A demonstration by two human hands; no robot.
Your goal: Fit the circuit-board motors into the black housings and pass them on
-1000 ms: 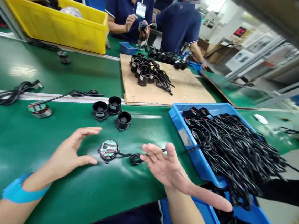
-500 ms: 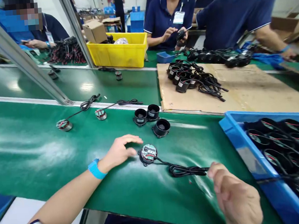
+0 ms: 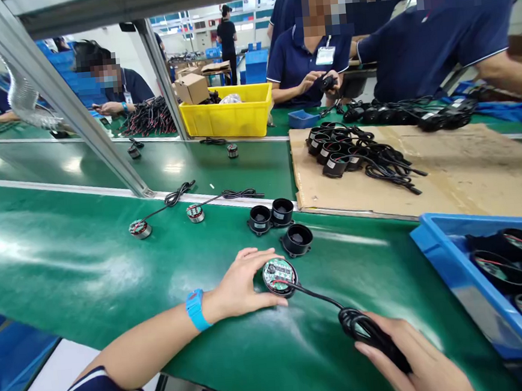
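A round black housing (image 3: 294, 286) with a green circuit board (image 3: 280, 275) in its top stands on the green bench. My left hand (image 3: 250, 284) curls around its left side, thumb in front and fingers behind. From the board a black cable (image 3: 318, 295) runs right to a coiled bundle (image 3: 359, 323). My right hand (image 3: 413, 352) grips that bundle between thumb and fingers. Three black cups (image 3: 297, 239) stand just behind the housing. Farther left lie two small round motor-like parts, a nearer one (image 3: 140, 229) and another (image 3: 195, 213), each with a coiled cable.
A blue bin (image 3: 448, 277) of wired black housings stands at the right. Behind it, a cardboard sheet (image 3: 449, 174) carries several wired black cups. A yellow crate (image 3: 225, 119) and a slanted metal post (image 3: 68, 108) are at the back. Co-workers sit across the bench.
My left hand has closed in around the housing from beside it. My right hand has moved from the cable's end onto the coiled bundle. The whole view has shifted.
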